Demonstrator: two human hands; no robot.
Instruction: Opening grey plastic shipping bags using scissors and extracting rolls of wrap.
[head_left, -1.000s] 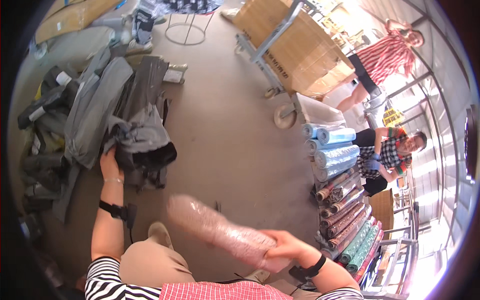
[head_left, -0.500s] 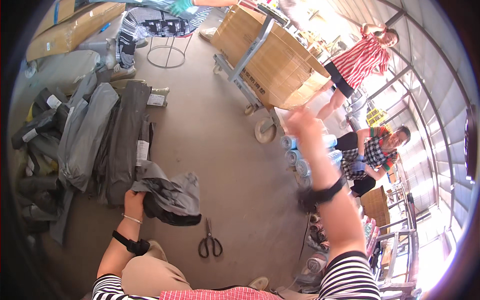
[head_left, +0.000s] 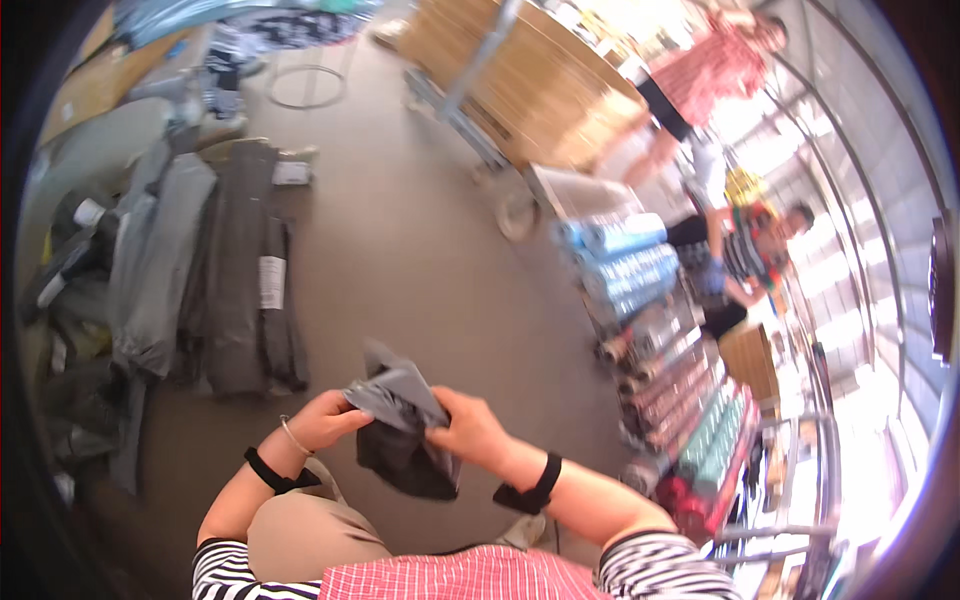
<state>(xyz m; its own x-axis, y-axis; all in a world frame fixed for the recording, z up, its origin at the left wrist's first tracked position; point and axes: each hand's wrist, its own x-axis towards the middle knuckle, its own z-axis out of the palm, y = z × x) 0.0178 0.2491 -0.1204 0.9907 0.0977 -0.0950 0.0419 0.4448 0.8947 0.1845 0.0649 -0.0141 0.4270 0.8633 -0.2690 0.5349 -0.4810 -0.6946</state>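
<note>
A crumpled grey plastic bag (head_left: 408, 455) with a darker inner side hangs between my hands, above the floor in front of my lap. My left hand (head_left: 335, 418) is closed on its upper left edge, fingers pinching the film. On the other side, my right hand (head_left: 470, 430) grips the upper right edge. The bag's mouth looks partly bunched, and I cannot tell whether anything is inside. The black-handled scissors on the floor do not show now; the bag and my hands cover that spot.
Long grey wrapped parcels (head_left: 240, 270) lie at the left. On the right are rolls in clear film: blue rolls (head_left: 630, 265), pink rolls (head_left: 675, 385) and green rolls (head_left: 712, 430). Ahead stands a large cardboard box (head_left: 530, 85) on a wheeled cart. Two people are at the far right.
My right hand has come down from the raised position over the rolls and taken hold of the bag. My left hand has carried the bag rightward and nearer to me.
</note>
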